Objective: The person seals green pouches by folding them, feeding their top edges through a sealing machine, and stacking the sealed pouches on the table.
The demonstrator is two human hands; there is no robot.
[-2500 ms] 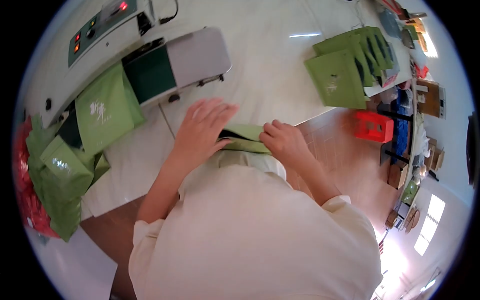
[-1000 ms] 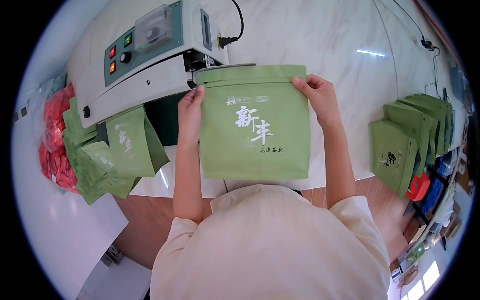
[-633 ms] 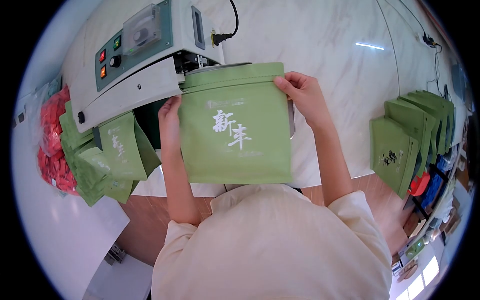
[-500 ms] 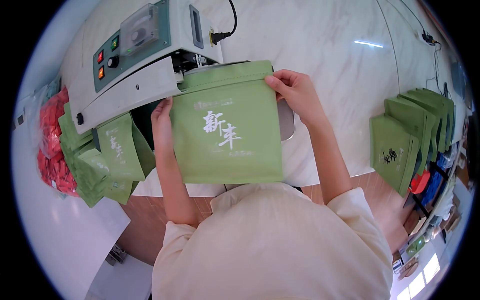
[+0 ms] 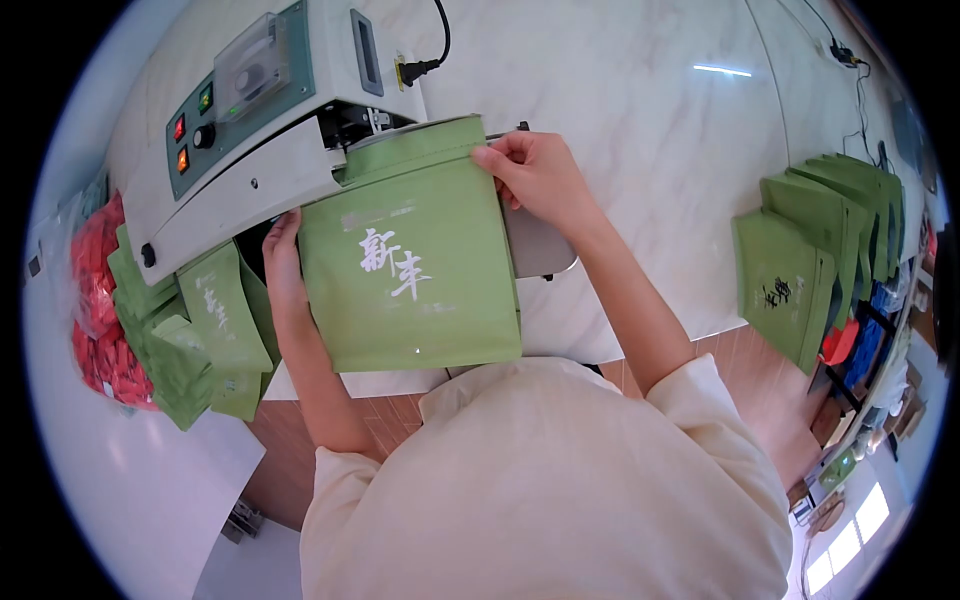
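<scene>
A green bag point(image 5: 420, 270) with white characters lies flat in front of me, its top left part running in under the edge of the white and green machine point(image 5: 240, 180). My right hand point(image 5: 530, 172) pinches the bag's top right corner between thumb and fingers. At the bag's upper left side, my left hand point(image 5: 284, 245) is closed on its edge, with the fingertips partly hidden below the machine's cover. Left of that hand, another green bag point(image 5: 225, 310) rests at the machine's front.
Several green bags point(image 5: 785, 290) stand in a row at the right edge of the marble table point(image 5: 620, 80). Red packets point(image 5: 100, 350) in clear plastic lie at the far left beside more green bags point(image 5: 180, 385). A black power cord point(image 5: 440, 50) leaves the machine.
The bag came up from my lap, where my left hand was open, and is now spread out between both hands. It has since moved left, its top edge entering the machine.
</scene>
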